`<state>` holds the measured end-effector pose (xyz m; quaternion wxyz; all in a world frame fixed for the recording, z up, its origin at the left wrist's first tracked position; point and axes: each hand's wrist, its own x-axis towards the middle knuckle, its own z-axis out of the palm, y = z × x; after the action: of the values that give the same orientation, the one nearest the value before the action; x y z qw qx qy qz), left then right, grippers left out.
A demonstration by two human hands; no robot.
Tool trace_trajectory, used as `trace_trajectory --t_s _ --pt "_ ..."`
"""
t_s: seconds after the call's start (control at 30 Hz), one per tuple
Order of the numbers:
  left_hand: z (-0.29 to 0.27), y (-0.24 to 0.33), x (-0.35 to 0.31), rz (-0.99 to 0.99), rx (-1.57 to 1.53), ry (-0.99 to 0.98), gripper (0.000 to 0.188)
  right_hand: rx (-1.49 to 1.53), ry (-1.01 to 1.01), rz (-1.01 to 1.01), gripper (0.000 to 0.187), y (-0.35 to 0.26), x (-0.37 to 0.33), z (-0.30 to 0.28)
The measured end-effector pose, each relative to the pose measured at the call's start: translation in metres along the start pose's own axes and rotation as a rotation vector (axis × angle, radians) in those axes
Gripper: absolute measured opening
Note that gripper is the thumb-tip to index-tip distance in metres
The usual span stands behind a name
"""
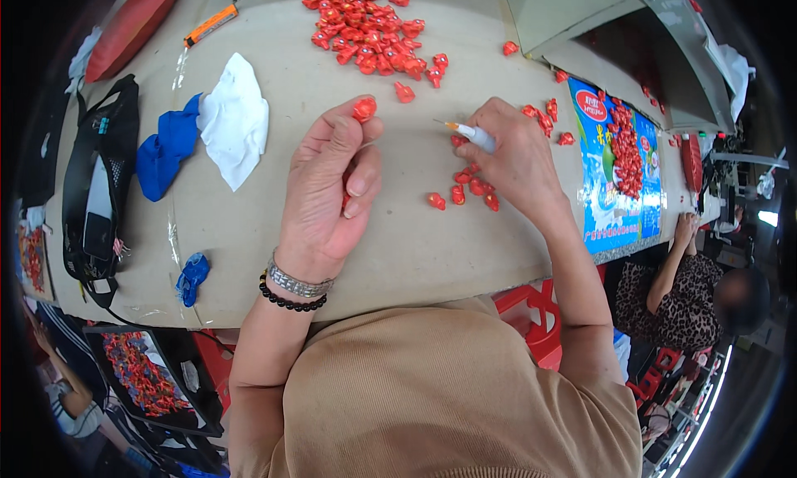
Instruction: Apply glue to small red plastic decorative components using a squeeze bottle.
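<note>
My left hand (328, 175) is closed, pinching a small red moulded piece (364, 108) between thumb and forefinger. Another bit of red shows among its curled lower fingers, mostly hidden. In my right hand (519, 150) is a white pen-like tool (477, 136) with an orange collar and a thin tip, which points left toward the left hand without touching the held piece. Several loose red pieces (457, 195) lie on the table just below and beside the right hand. Farther off, a large heap of the same red pieces (374, 34) spreads over the table.
White cloth (235, 121), blue cloth (168, 150) and a black bag (101, 187) lie at left, near an orange tube (211, 25). A blue printed sheet (610, 216) bearing red pieces lies at right, below a grey metal box (581, 17). Another person (677, 295) sits at far right.
</note>
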<state>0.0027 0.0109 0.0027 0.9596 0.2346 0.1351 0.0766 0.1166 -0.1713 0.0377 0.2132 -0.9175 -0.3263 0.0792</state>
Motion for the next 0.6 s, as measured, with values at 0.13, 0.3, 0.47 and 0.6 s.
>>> trace_trajectory --t_s 0.13,0.3,0.47,0.6 --pt "0.001 0.000 0.000 -0.019 0.006 0.011 0.027 0.056 0.047 -0.001 0.015 -0.003 0.008 -0.002" --pt "-0.001 -0.002 0.001 -0.022 0.007 -0.003 0.028 0.648 0.086 0.133 0.012 -0.026 0.026 -0.013" --pt "-0.002 0.000 0.002 -0.033 0.014 0.007 0.027 1.079 -0.070 0.059 0.025 -0.043 0.036 -0.004" --pt "0.001 -0.002 0.003 -0.041 0.067 0.037 0.022 1.053 0.011 0.103 0.022 -0.043 0.033 0.006"
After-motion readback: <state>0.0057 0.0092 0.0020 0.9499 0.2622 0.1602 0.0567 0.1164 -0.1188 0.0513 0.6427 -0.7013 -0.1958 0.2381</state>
